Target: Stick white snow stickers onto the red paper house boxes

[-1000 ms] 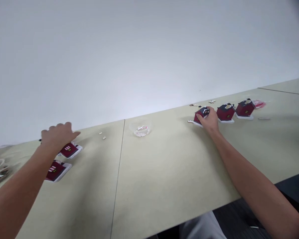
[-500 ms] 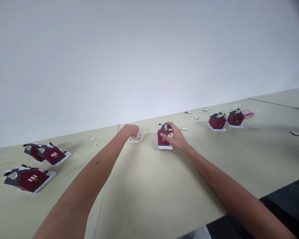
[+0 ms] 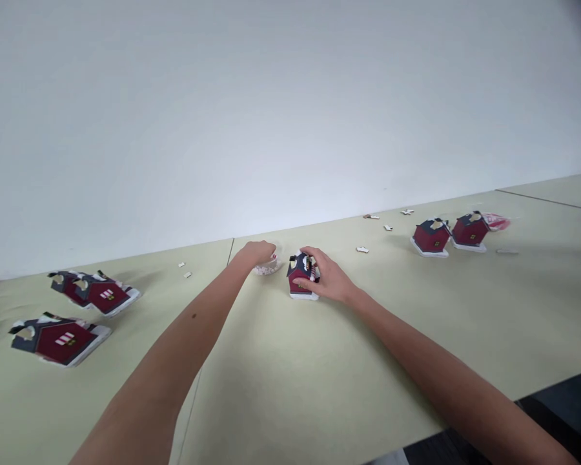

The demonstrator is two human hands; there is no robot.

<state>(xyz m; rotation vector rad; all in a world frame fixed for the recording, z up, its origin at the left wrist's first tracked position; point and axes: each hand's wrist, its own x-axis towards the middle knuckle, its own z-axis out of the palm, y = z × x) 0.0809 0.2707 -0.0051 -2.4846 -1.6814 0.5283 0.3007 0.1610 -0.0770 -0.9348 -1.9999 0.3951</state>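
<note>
- I can read no words, labels, brands or numbers anywhere in front of me.
- The model house [image 3: 300, 276] under my right hand [image 3: 330, 275] shows only small window marks, with no lettering I can make out.

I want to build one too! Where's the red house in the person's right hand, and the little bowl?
Red model house [image 3: 299, 281]: head view, on its red wall.
Small bowl [image 3: 271, 268]: head view, on its rim.
</note>
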